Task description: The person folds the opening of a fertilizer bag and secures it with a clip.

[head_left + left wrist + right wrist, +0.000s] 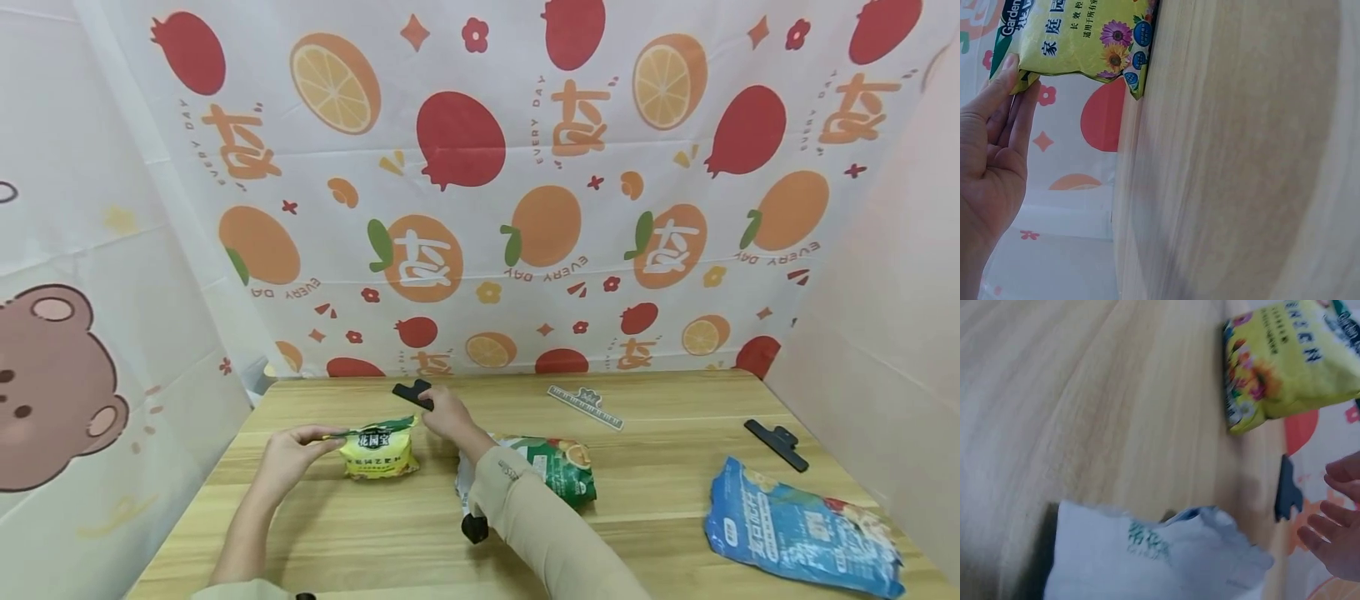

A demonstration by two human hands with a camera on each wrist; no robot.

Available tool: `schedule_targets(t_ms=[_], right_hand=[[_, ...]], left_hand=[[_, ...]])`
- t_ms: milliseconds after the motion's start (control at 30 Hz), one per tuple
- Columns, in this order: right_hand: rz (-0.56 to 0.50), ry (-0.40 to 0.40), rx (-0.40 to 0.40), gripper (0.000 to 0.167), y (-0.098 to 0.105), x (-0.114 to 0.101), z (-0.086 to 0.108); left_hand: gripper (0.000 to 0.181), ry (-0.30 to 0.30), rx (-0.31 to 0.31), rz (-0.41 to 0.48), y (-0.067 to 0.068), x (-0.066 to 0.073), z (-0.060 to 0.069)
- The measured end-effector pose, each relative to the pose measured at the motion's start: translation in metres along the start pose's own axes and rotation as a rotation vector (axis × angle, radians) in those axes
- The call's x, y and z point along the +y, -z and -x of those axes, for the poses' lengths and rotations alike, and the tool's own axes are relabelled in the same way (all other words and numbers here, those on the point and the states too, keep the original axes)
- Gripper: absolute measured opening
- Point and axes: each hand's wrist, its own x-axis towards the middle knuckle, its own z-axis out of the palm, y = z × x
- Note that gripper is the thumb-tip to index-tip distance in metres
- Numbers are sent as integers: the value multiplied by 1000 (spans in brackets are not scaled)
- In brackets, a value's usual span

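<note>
The left hand (288,458) pinches the top left corner of a yellow packet (378,460) with a green upper edge; in the left wrist view the thumb of this hand (997,150) lies on the packet (1079,40). Behind the packet, the right hand (450,417) reaches to a black clip (412,392) lying on the table. The right wrist view shows that hand (1335,534) with fingers spread and slightly bent, a gap between it and the clip (1286,490). Above them there, the yellow packet (1291,365) appears tilted.
A green and white packet (566,473) lies partly under the right forearm, its white side (1160,565) near the right wrist camera. Farther right are a clear ruler-like clip (585,406), another black clip (777,444) and a blue packet (802,529). Printed curtains stand behind the wooden table (360,542).
</note>
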Motion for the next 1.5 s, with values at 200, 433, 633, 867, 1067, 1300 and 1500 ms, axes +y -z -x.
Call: schedule_targets(t_ms=[200, 433, 633, 867, 1067, 1300, 1500], right_hand=[[167, 61, -143, 44, -5, 9, -1], [277, 23, -223, 52, -5, 15, 4], [493, 32, -250, 50, -10, 17, 7], [520, 88, -234, 40, -10, 10, 6], [470, 71, -173, 50, -7, 22, 5], [558, 52, -243, 54, -9, 30, 7], [705, 86, -219, 25, -2, 10, 10]], left_hand=[[38, 3, -2, 22, 1, 2, -1], [39, -3, -1, 28, 0, 2, -3], [36, -7, 13, 4, 0, 2, -1], [40, 13, -12, 21, 1, 3, 0], [40, 4, -8, 34, -2, 3, -2], [38, 2, -9, 21, -2, 3, 0], [38, 5, -13, 35, 1, 2, 1]])
